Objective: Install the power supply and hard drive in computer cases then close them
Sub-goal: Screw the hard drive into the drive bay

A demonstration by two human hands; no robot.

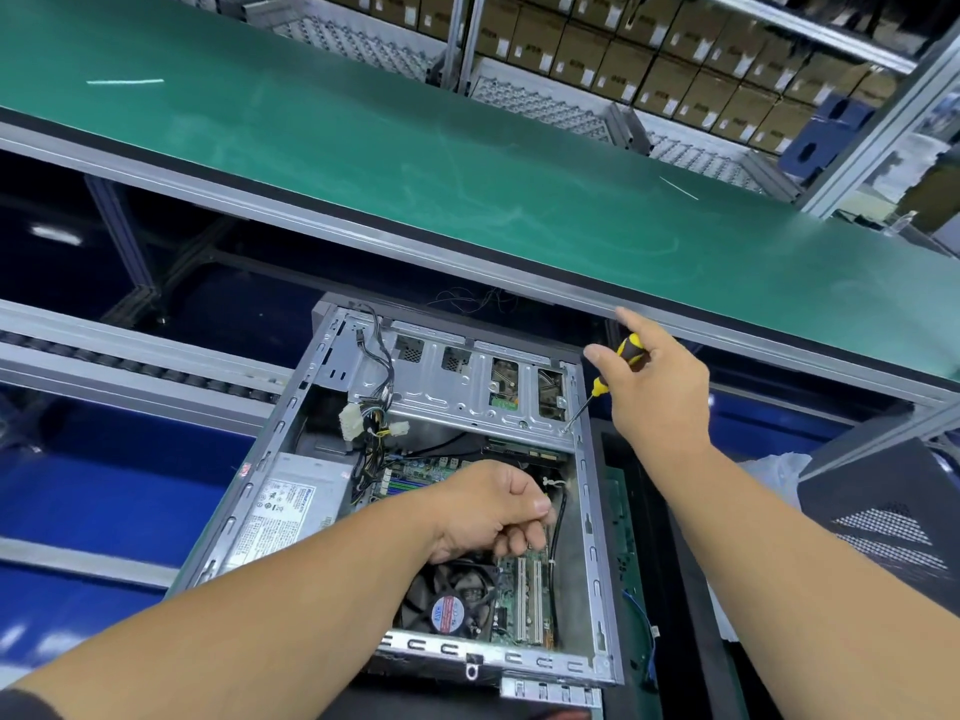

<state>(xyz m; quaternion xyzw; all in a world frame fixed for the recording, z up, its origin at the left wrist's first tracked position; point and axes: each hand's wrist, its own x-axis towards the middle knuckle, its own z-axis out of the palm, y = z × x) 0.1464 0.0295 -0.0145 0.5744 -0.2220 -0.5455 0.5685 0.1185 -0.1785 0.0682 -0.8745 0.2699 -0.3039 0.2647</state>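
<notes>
An open grey computer case (584, 491) lies on its side in front of me. A silver power supply (291, 506) with a label sits in its left side, loose cables (371, 423) rising from it. The metal drive cage (457, 392) spans the far end. My right hand (654, 387) grips a yellow-and-black screwdriver (613, 374) whose tip touches a screw at the cage's right corner. My left hand (493, 511) hovers inside the case over the motherboard (519, 600), fingers curled; what it holds is hidden.
A green conveyor belt (415, 148) runs across behind the case. A black case panel (883, 522) lies at the right. Shelves of cardboard boxes (675, 59) stand at the back. Roller rails (104, 356) lie at the left. A CPU fan (447, 610) sits near the case's front.
</notes>
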